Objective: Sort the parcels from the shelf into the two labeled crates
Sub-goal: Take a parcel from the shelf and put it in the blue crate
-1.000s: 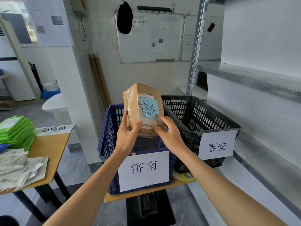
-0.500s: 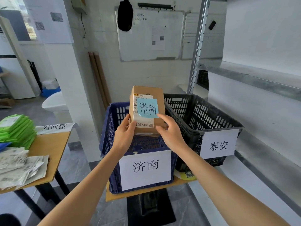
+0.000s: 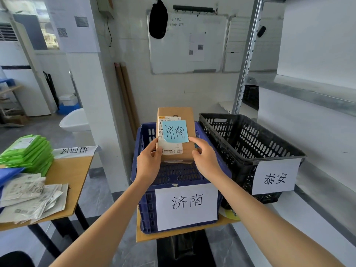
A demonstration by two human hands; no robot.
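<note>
Head view: parcel (image 3: 189, 117) upright, label (image 3: 175, 132) facing camera.

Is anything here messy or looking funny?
Yes. The white envelopes on the left table lie in a crumpled, crooked heap, unlike the neat green stack behind them. The paper sign on that table reads upside down from here. The held box looks undamaged.

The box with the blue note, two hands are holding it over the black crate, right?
Not quite. In the head view, the left hand and right hand hold the box with the blue note over the blue crate, not the black crate beside it.
</note>
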